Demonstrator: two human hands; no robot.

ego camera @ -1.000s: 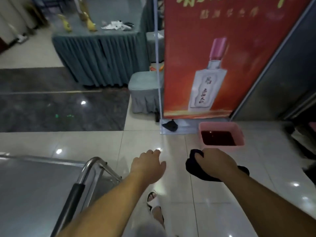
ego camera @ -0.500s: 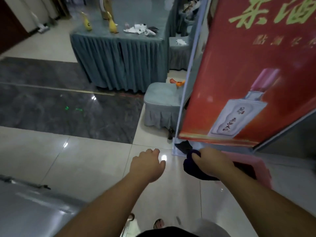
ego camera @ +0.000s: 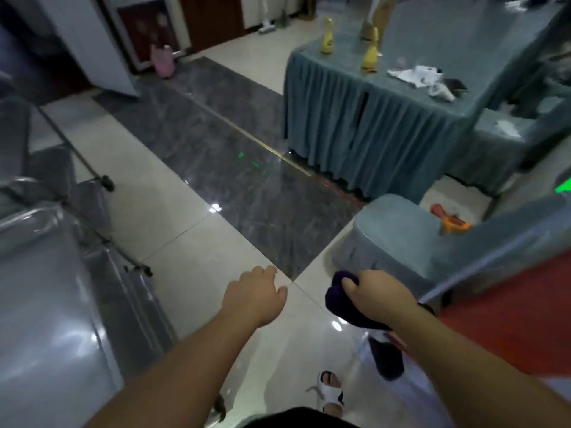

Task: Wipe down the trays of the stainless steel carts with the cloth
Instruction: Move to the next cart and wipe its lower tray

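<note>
While the right hand (ego camera: 378, 296) grips it, the cloth (ego camera: 338, 296), dark purple and bunched, sits at lower centre-right of the frame, its fingers clamped round the wad, held above the floor (ego camera: 197, 273).

Left hand (ego camera: 251, 295): lower centre, just left of the cloth and apart from it; fingers loosely curled, holding nothing.

Cart (ego camera: 40, 304): stainless steel, left edge of the frame, its tray a pale reflective sheet; well left of both hands, untouched. A thin rail with dark fittings runs along its right side.

Floor: glossy pale tiles under the hands; a dark marble band crosses diagonally from upper left to centre.

Chair (ego camera: 392, 239): grey-blue cover, centre-right, just above the right hand.

Banner (ego camera: 531, 319): red, lower right, behind the right forearm.

Tabletop (ego camera: 432, 50): upper right, blue-grey skirted cloth; carries two yellow figures (ego camera: 370, 55) and white crumpled items (ego camera: 417, 75), details blurred.

Sandal (ego camera: 330, 390): white, bottom centre, on the tile.

Pink object (ego camera: 162, 60): upper left, against a dark door; too blurred to identify.
</note>
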